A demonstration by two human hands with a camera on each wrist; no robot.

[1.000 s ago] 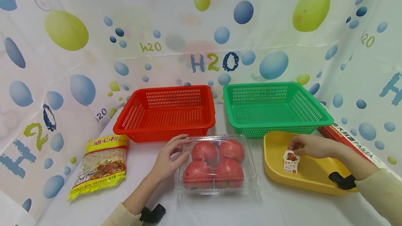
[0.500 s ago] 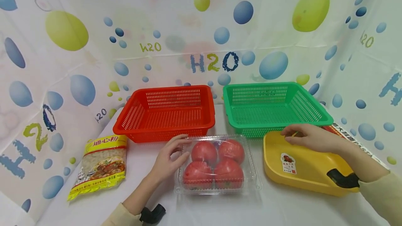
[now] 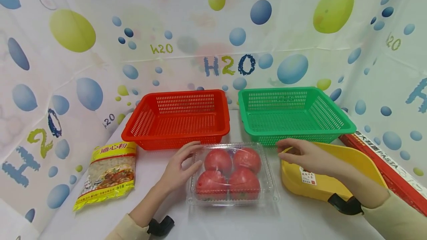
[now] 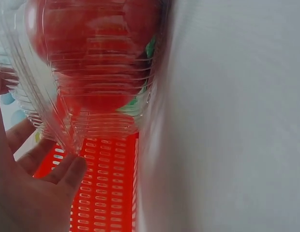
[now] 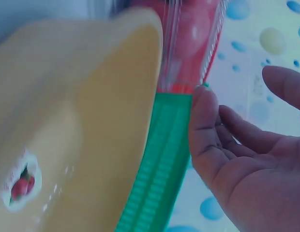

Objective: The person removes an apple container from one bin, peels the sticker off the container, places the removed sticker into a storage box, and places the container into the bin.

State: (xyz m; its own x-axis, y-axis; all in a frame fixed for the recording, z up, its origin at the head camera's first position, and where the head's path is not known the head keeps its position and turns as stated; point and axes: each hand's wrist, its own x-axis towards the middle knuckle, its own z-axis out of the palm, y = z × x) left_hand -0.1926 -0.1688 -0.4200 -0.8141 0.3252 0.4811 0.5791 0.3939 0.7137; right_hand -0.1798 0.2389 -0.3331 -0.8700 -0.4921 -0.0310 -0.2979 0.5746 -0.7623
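Observation:
A clear plastic box [image 3: 269,180] with several tomatoes [image 3: 247,159] in it lies mid-table. My left hand [image 3: 179,171] rests at its left edge, thumb spread from the fingers; in the left wrist view the fingertips reach the box's ridged rim. My right hand [image 3: 315,158] hovers over the left end of a yellow tray [image 3: 363,158], fingers loosely bent and holding nothing. In the tray lies a small white tag [image 3: 308,177] with a red fruit picture, its top partly hidden by that hand; the right wrist view shows the tag [image 5: 23,186] too.
A red basket [image 3: 175,138] and a green basket [image 3: 297,133] stand side by side behind. On the left lies a bag of pasta [image 3: 113,167]. A long red pasta box [image 3: 390,166] lies at the right, beside the tray. Printed cloth hangs around the table.
My right hand let go of the tag, which lies in the tray, then rose and moved left toward the tomato box. My left hand stays at the box.

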